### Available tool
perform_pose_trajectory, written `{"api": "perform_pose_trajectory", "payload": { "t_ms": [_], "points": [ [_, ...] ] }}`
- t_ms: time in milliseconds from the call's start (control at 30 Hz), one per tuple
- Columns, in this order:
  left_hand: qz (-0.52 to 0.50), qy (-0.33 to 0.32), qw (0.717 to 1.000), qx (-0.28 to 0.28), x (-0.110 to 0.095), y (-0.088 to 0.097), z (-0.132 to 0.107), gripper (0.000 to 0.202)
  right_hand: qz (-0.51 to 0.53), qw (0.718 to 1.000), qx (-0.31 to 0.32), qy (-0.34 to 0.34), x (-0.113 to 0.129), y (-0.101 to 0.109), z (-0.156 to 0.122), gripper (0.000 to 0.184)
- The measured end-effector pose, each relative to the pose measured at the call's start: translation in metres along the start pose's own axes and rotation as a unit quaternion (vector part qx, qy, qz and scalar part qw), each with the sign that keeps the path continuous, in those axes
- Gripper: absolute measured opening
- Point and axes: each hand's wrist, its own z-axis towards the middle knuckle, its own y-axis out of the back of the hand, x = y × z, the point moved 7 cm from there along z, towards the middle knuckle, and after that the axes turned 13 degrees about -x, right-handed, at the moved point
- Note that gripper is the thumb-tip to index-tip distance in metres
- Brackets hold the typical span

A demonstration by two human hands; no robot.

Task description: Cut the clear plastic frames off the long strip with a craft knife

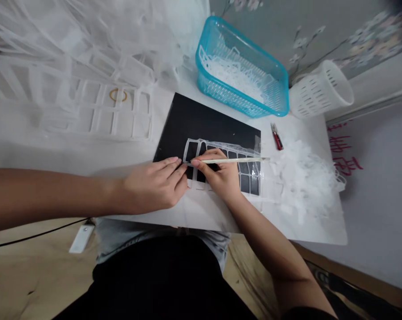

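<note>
Right hand [225,180] pinches slim stick [234,160]; left hand [159,186], fingers [170,169] outstretched, steadies clear framed sheet [244,168] (probably light, flexible; hold rim).

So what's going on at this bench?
A person is working on a clear framed plastic sheet, which lies partly over a black mat. The right hand holds a thin pale tool in its fingers; the left hand lies at the sheet's left end. Beyond the mat stands a blue basket of small pale frames, with red-handled cutters nearby.
</note>
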Motion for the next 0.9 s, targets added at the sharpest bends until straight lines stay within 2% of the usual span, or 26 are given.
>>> {"api": "perform_pose_trajectory", "payload": {
  "t_ms": [200, 400, 533, 700, 833, 900],
  "points": [
    [-0.079, 0.056, 0.995, 0.012, 0.005, -0.002, -0.002, 0.019, -0.019, 0.999, -0.017, 0.029, 0.003, 0.007, -0.001, 0.004],
    [-0.058, 0.038, 0.998, 0.012, 0.002, -0.002, -0.002, 0.019, -0.005, 0.998, 0.02, 0.063, 0.008, -0.002, -0.004, 0.008],
    [-0.062, 0.027, 0.997, 0.024, 0.001, -0.004, -0.001, 0.021, -0.026, 0.988, 0.055, 0.144, 0.017, -0.005, -0.006, 0.013],
    [-0.102, 0.063, 0.993, 0.017, 0.004, -0.005, 0.0, 0.019, -0.119, 0.958, 0.052, 0.256, 0.026, -0.005, -0.008, 0.01],
    [-0.065, 0.037, 0.997, 0.014, 0.001, -0.005, 0.0, 0.017, -0.166, 0.942, 0.041, 0.288, 0.022, -0.008, -0.004, 0.013],
    [-0.057, 0.032, 0.998, 0.009, 0.0, -0.005, -0.001, 0.016, -0.165, 0.945, 0.011, 0.281, 0.019, -0.006, 0.004, 0.013]
  ]
}}
